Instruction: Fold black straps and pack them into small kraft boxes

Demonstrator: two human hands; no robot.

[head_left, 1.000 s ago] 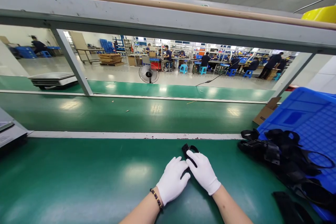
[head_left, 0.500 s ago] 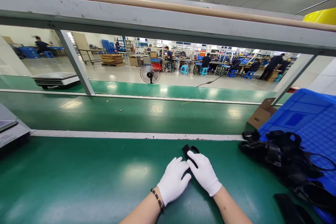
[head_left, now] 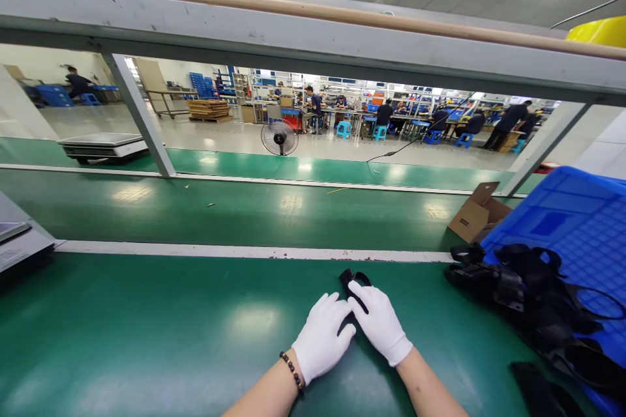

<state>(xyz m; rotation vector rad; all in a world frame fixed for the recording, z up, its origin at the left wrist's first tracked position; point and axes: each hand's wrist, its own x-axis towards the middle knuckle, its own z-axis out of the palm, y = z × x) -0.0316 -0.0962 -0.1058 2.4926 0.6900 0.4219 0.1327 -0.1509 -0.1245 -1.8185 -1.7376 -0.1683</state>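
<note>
A small black strap with a loop lies on the green work surface, partly covered by my hands. My right hand, in a white glove, rests over the strap with its fingers closed on it. Beside it my left hand, also gloved, touches the near end of the strap and the right fingertips. Its thumb stands apart from the other fingers, which lie nearly flat. The part of the strap beneath the hands is hidden.
At the right, a tilted blue crate has black straps heaped against it. Behind it sits an open cardboard box. A scale is at the left edge. A metal frame crosses above; people sit far behind.
The cardboard box and small scraps on the green belt behind the white strip have shifted left. My hands and the strap have hardly moved.
</note>
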